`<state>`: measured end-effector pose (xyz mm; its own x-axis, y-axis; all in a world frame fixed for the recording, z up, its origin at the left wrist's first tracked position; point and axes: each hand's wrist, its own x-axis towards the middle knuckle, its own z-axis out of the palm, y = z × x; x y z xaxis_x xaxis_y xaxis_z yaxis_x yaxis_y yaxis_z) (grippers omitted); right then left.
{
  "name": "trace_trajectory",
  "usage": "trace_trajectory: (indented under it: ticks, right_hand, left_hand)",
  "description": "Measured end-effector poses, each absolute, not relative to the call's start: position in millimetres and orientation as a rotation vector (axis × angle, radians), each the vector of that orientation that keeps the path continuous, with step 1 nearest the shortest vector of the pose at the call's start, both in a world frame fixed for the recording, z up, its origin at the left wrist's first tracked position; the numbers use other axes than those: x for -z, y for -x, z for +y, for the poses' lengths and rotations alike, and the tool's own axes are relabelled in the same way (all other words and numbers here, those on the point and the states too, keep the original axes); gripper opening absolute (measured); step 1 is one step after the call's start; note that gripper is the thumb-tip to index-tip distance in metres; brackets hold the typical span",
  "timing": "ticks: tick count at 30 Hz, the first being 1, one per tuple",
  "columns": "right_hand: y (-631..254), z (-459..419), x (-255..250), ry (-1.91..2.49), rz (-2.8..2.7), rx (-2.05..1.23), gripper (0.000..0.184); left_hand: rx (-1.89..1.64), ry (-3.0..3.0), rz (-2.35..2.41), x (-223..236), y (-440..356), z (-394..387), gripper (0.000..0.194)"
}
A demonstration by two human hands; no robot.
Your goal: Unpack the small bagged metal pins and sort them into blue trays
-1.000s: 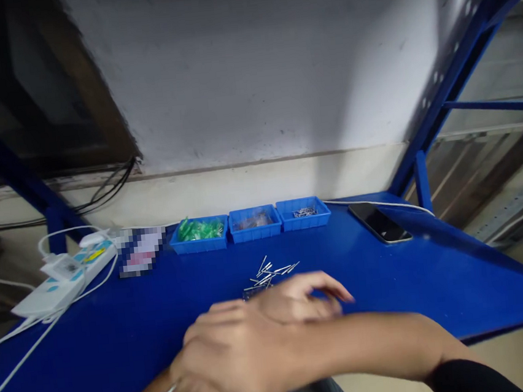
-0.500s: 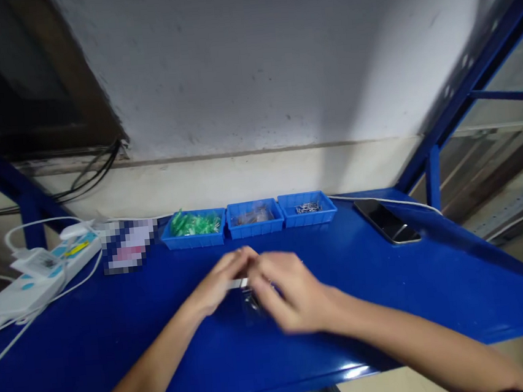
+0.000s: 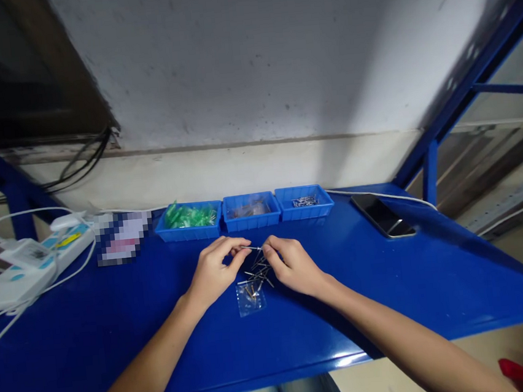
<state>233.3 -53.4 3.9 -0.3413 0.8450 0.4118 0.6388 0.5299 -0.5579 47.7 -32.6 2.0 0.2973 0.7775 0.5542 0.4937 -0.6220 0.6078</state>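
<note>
My left hand [image 3: 216, 267] pinches one end of a thin silver metal pin [image 3: 251, 247], rivet-like in shape. The other end meets the fingertips of my right hand [image 3: 293, 261], which are closed on it too. Just below the fingers a loose pile of similar metal pins [image 3: 260, 273] lies on the blue table. A small clear plastic bag [image 3: 252, 305] with a few brass-coloured pieces inside lies flat, touching the near side of the pile.
Along the wall stand three blue trays: one with green plastic pieces [image 3: 189, 217], one with clear bags [image 3: 250, 209], one with small metal parts [image 3: 305, 202]. A phone [image 3: 382, 215] lies right. A power strip [image 3: 32, 267] with white cables sits left.
My hands were crossed at the wrists, then came together over the pile in a blur. Now they are apart, with the pin held between them and the bag and pile uncovered.
</note>
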Motion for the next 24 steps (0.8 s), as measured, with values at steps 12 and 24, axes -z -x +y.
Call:
trace_trajectory:
  ticks: [12,24]
  right_hand:
    - [-267.8,-30.7,-24.9,1.093,-2.227,0.394,0.031]
    - [-268.7,-18.4,14.9,1.356,-2.118,0.158,0.017]
  left_hand:
    - [-0.948,-2.109,1.337,1.8,-64.9,-24.6,0.025]
    - [-0.651,-2.475,1.506,23.4,-67.7,-14.7,0.012]
